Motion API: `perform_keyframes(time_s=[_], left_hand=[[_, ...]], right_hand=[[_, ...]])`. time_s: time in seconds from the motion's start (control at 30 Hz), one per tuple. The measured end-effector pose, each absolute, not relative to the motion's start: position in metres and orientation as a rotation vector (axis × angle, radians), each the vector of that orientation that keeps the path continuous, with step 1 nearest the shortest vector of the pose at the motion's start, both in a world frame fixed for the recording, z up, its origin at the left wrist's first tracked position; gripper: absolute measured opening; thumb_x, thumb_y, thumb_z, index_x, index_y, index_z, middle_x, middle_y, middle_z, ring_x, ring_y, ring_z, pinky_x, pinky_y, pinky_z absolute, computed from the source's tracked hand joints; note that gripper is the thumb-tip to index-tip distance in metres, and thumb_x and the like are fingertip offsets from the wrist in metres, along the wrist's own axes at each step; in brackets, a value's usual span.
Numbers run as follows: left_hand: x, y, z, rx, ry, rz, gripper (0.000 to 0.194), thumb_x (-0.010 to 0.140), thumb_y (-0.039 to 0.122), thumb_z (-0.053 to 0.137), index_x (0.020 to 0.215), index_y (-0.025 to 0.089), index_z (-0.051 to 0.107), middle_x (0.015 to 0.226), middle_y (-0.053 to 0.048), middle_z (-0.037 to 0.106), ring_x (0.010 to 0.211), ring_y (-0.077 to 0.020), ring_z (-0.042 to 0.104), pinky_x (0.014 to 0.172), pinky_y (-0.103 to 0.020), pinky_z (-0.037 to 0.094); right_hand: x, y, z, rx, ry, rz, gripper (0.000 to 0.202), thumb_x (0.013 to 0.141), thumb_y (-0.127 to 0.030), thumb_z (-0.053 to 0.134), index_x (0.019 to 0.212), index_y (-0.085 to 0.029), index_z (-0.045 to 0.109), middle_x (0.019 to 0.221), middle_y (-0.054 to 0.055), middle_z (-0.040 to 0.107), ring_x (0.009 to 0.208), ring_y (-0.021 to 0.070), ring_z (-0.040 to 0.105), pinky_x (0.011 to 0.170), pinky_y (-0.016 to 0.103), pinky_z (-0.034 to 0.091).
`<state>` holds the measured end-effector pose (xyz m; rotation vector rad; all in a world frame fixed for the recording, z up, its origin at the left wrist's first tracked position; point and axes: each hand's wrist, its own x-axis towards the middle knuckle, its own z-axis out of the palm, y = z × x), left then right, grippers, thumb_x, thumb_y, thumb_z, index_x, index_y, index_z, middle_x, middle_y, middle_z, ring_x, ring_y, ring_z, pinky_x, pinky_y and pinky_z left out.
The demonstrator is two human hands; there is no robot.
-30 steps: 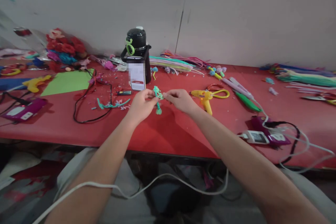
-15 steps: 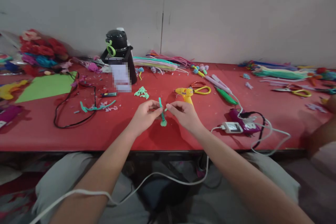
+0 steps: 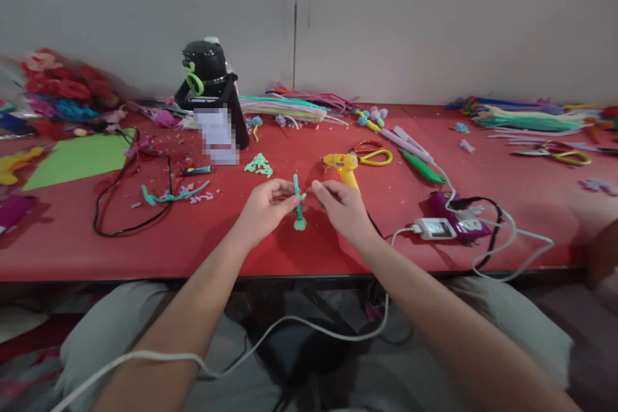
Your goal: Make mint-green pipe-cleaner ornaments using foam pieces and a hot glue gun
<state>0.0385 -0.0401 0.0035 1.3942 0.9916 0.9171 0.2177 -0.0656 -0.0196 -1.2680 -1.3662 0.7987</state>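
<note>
My left hand (image 3: 268,207) pinches a teal pipe-cleaner stem (image 3: 296,185) that stands upright over the table. Its lower end flares into a pale green tuft (image 3: 300,224). A small light green piece (image 3: 303,196) sticks out from the stem's right side, by my left fingertips. Just right of it, my right hand (image 3: 344,206) has its thumb and forefinger pressed together, apart from the stem; whether anything tiny is between them is hidden. Beyond my hands lies a pile of small light green pieces (image 3: 259,165). A yellow glue gun (image 3: 344,166) rests behind my right hand.
Yellow-handled scissors (image 3: 376,157) lie beside the glue gun. A black bottle (image 3: 207,67) with a phone (image 3: 215,132) against it stands at back left. On the right are a purple power strip (image 3: 441,203), white cables and pipe-cleaner bundles (image 3: 526,119). A white cable (image 3: 290,318) crosses my lap.
My right fingertips have drawn slightly right, away from the stem. The small light green piece, earlier at those fingertips, now sits against the stem. The whole view has shifted a little.
</note>
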Motion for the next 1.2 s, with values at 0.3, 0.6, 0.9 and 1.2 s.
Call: perform_keyframes(time_s=[0.3,0.6,0.9,1.2], left_hand=[[0.038,-0.04,0.004,1.378,0.979,0.916,0.029,0.076,0.033,0.083,0.093,0.015,0.068,0.092,-0.006,0.073,0.084,-0.0189,0.073,0.078,-0.033,0.063],[0.035,-0.04,0.004,1.407,0.953,0.851,0.03,0.078,0.036,0.082,0.093,0.017,0.065,0.091,-0.008,0.077,0.087,-0.0221,0.076,0.081,-0.036,0.062],[0.037,-0.042,0.002,1.407,0.962,0.894,0.023,0.082,0.033,0.077,0.093,0.018,0.063,0.093,-0.007,0.076,0.09,-0.0221,0.075,0.08,-0.035,0.063],[0.038,-0.042,0.0,1.448,0.985,0.915,0.022,0.079,0.028,0.08,0.09,0.019,0.064,0.09,-0.005,0.075,0.085,-0.0201,0.075,0.077,-0.033,0.062]], right_hand=[[0.222,-0.084,-0.014,-1.119,-1.743,0.464,0.019,0.096,-0.029,0.064,0.106,-0.025,0.079,0.102,0.008,0.074,0.093,0.0221,0.069,0.083,0.039,0.057],[0.219,-0.084,-0.011,-1.202,-1.602,0.646,0.012,0.092,-0.033,0.069,0.088,-0.024,0.077,0.088,0.005,0.077,0.081,0.0207,0.069,0.075,0.036,0.055],[0.219,-0.078,-0.013,-1.196,-1.349,0.901,0.02,0.087,-0.04,0.07,0.086,-0.02,0.07,0.084,0.005,0.075,0.076,0.0178,0.069,0.072,0.033,0.055],[0.216,-0.081,-0.016,-1.264,-1.472,0.819,0.021,0.092,-0.04,0.065,0.087,-0.019,0.068,0.087,0.006,0.075,0.076,0.0178,0.068,0.069,0.031,0.051]])
